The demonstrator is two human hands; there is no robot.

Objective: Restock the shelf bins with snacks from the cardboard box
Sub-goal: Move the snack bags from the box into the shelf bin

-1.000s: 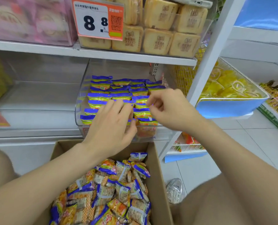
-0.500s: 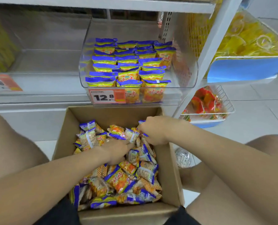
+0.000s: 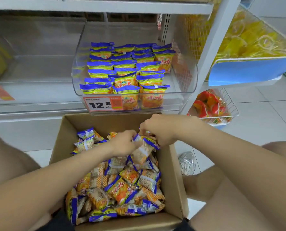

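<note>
- Gripping an orange-and-blue foil snack packet [image 3: 143, 150] w/ left hand [image 3: 123, 144], mid-frame, raised just above the loose pile [image 3: 122, 185] in the brown cardboard box [image 3: 175, 180].
- Right hand [image 3: 157, 130] curled, touching the left; can't tell if it holds anything.
- Clear plastic shelf bin [image 3: 185, 84], upper centre: stocked packets [image 3: 125, 64] stand in rows, fronts out, prob. so labels face shoppers. Gap at right side.

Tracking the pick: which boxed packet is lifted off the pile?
The snack packet gripped by the left hand at its blue edge; the rest lie loose in the cardboard box.
</note>
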